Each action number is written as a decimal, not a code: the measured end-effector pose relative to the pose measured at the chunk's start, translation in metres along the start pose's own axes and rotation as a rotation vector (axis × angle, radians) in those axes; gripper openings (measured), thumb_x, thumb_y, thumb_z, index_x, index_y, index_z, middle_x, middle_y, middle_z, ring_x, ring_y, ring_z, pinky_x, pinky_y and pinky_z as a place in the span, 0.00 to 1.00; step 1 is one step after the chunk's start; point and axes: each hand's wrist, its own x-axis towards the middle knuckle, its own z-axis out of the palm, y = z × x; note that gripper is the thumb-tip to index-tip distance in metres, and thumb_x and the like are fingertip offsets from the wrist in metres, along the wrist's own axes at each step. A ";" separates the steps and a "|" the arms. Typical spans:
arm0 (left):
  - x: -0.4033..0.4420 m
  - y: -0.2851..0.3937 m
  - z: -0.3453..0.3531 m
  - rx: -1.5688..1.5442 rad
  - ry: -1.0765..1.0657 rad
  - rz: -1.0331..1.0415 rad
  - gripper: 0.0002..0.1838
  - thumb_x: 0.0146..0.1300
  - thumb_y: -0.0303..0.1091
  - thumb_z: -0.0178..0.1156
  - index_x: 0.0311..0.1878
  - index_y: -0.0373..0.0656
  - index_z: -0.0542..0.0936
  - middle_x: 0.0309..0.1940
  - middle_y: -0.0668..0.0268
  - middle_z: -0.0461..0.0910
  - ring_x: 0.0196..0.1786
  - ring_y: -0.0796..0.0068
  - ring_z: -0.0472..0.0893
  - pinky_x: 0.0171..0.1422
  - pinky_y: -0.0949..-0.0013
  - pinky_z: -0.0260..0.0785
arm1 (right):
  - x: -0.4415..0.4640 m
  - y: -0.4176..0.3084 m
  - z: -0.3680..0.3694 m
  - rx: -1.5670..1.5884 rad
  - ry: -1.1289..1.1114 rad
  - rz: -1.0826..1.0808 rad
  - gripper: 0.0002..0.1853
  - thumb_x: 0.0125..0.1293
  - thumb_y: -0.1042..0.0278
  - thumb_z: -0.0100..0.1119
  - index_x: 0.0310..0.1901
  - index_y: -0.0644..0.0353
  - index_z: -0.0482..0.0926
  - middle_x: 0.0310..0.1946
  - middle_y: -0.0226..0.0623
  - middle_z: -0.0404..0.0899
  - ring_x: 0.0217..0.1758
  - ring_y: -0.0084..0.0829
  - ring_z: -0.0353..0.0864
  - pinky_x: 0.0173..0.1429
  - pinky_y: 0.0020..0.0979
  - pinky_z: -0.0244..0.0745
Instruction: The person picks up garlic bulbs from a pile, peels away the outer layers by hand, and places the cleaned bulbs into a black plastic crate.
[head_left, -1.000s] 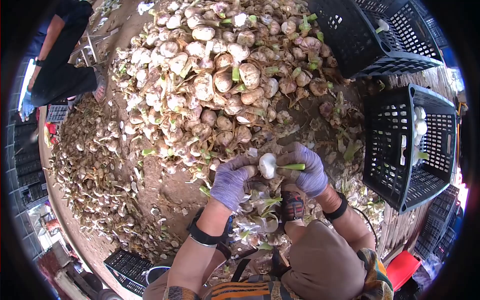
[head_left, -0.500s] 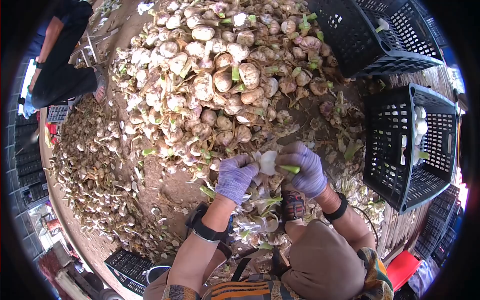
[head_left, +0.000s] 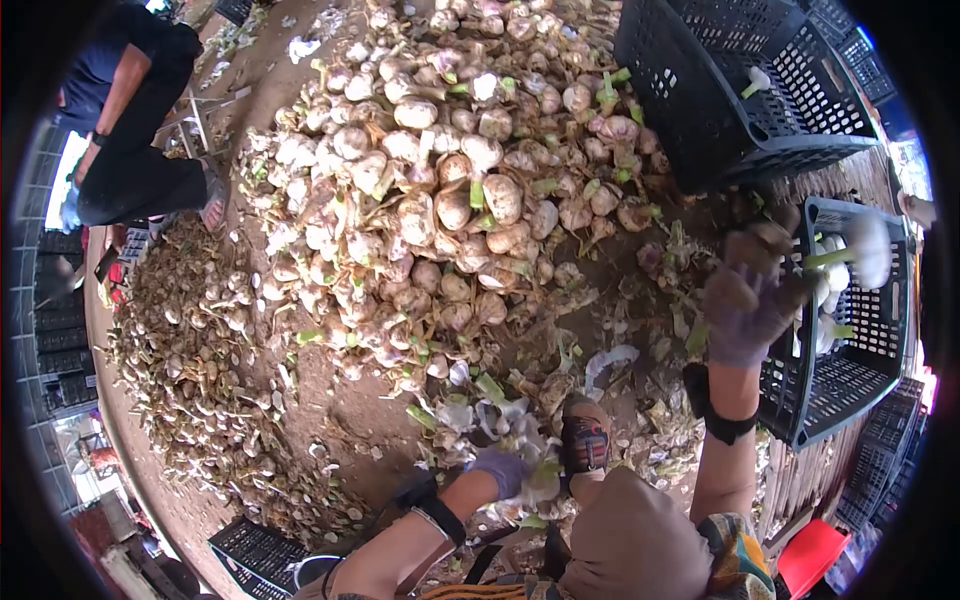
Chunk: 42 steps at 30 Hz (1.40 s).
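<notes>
My right hand [head_left: 742,318], in a purple glove, reaches to the near side of a black crate [head_left: 808,385], its blurred fingers spread apart. Beyond the fingertips, over that crate, a white garlic bulb [head_left: 872,252] with a green stem is smeared by motion and looks clear of the hand. More peeled bulbs lie inside the crate. Down by the shoe, my left hand [head_left: 503,472], gloved too, is at a heap of pale garlic skins [head_left: 520,425]. Its fingers are blurred and partly hidden, so their grip does not show.
A large pile of unpeeled garlic [head_left: 440,210] covers the ground ahead, with a heap of trimmings [head_left: 200,370] to its left. Another black crate [head_left: 690,110] stands at the upper right, one bulb [head_left: 757,80] inside. Another person [head_left: 140,130] sits at the upper left.
Both hands were together at a peeled garlic bulb. My right hand has swung right to the crate, and a bulb is now in the air there. My left hand has dropped toward the skins.
</notes>
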 end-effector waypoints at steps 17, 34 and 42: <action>-0.084 -0.015 -0.145 -1.918 1.035 0.589 0.38 0.47 0.35 0.69 0.62 0.46 0.63 0.51 0.62 0.72 0.50 0.65 0.76 0.57 0.64 0.69 | 0.009 0.137 -0.045 -1.959 -0.226 0.312 0.27 0.48 0.75 0.61 0.54 0.53 0.70 0.49 0.49 0.72 0.47 0.45 0.77 0.48 0.35 0.77; -0.060 -0.003 -0.115 -2.092 0.989 0.510 0.38 0.38 0.32 0.73 0.56 0.45 0.67 0.42 0.62 0.75 0.41 0.67 0.78 0.43 0.66 0.75 | -0.066 0.075 -0.084 -2.752 -0.414 0.472 0.37 0.49 0.61 0.66 0.61 0.62 0.64 0.56 0.48 0.69 0.56 0.38 0.72 0.58 0.36 0.68; -0.050 0.010 -0.116 -0.726 1.351 0.052 0.35 0.42 0.28 0.71 0.56 0.41 0.66 0.42 0.62 0.73 0.42 0.71 0.76 0.46 0.68 0.72 | -0.079 0.111 -0.033 -0.780 0.620 0.861 0.25 0.57 0.55 0.62 0.49 0.66 0.70 0.21 0.25 0.69 0.16 0.15 0.63 0.17 0.18 0.54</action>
